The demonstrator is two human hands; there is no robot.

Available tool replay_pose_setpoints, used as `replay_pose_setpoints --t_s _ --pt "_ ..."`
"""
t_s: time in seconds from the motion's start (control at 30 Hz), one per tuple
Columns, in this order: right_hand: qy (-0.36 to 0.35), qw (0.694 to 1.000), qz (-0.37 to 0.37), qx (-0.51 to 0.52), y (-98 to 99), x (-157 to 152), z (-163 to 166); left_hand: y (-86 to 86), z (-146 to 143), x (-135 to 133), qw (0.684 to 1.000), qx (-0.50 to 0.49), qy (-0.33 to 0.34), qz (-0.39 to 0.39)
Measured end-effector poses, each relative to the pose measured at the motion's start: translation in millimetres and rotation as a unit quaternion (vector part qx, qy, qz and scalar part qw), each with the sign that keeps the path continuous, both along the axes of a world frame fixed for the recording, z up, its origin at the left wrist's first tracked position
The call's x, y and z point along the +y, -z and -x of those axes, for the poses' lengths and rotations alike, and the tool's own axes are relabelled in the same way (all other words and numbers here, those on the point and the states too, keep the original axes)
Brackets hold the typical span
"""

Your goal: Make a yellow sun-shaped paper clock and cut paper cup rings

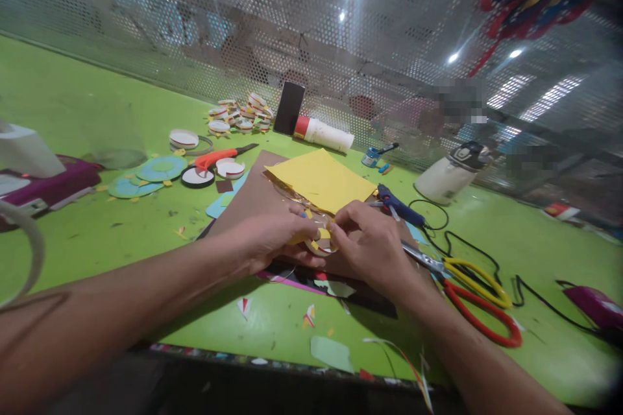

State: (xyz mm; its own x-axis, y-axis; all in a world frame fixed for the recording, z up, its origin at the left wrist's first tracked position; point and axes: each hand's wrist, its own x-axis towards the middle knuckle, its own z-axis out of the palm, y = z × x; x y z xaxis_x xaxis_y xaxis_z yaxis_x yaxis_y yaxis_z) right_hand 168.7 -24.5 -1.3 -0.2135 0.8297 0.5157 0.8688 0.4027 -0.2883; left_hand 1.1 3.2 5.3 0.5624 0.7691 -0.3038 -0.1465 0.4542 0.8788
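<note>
My left hand (272, 237) and my right hand (372, 243) meet over a brown cardboard sheet (253, 198) on the green table (97, 104). Both pinch a small paper ring (321, 243) with white, yellow and red edges, the fingers closed on it from either side. A yellow paper sheet (321, 180) lies just behind the hands, on the cardboard. Red and yellow handled scissors (472, 288) rest right of my right hand. A blue glue gun (402, 207) lies beyond the right hand.
Finished paper rings (241, 113) are piled at the back by a black phone (289, 108) and a white glue tube (325, 133). An orange cutter (221, 157), teal discs (146, 175), a white kettle (450, 175), black cable (487, 259), purple objects and paper scraps lie around.
</note>
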Motion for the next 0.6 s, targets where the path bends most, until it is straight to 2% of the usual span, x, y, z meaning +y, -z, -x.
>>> replay_pose_setpoints --t_s 0.3,0.47,0.6 --pt "0.006 1.000 0.013 0.003 -3.5 -0.2 -0.9 -1.5 0.0 -0.1 1.000 -0.006 0.006 0.002" --pt "-0.005 0.989 0.104 0.105 -14.5 1.0 -6.4 -4.0 0.1 -1.0 1.000 -0.003 -0.012 0.018" --pt "0.014 0.981 0.110 0.159 -22.2 3.5 -14.8 -3.8 -1.1 -0.9 1.000 0.016 -0.007 0.008"
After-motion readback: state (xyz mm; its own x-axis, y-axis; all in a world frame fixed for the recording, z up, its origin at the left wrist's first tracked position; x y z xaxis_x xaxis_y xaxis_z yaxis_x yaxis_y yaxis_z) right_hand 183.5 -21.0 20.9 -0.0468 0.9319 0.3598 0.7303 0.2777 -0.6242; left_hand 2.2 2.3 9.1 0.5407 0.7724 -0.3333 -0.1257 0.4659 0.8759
